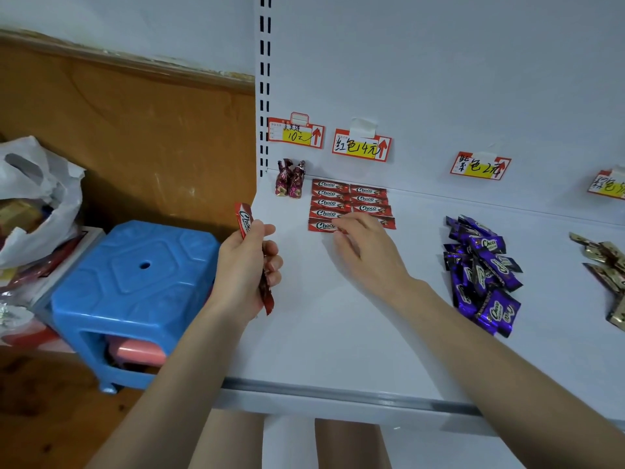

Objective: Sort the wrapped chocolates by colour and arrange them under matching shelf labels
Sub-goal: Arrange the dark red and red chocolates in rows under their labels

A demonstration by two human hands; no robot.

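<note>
So the red chocolates were already laid flat on the shelf right under the red label, two tidy columns, every wrapper with its long axis running left to right. The right hand was on the front row of that block, fingers stretched out loose and resting on the wrappers, more pressing or nudging than gripping as far as I could tell.

The left hand was out by the shelf's left edge, fingers curled tight around a spare red chocolate. It stuck out above and below the fist, so it could've been more than one, hard to say.

Here's the bit that mattered, I think: the spare stood nearly upright in the fist, while the laid ones all ran sideways. The block sat to the right of that hand and a bit further back, and the open spot looked to be just in front of the nearest row. So the spare would need roughly a quarter turn before going down, and the right hand was far nearer, being on the block already. A hand-over seemed the likely way.

The purple chocolates lay in a loose heap under the purple label, well apart and not yet sorted into rows.
</note>
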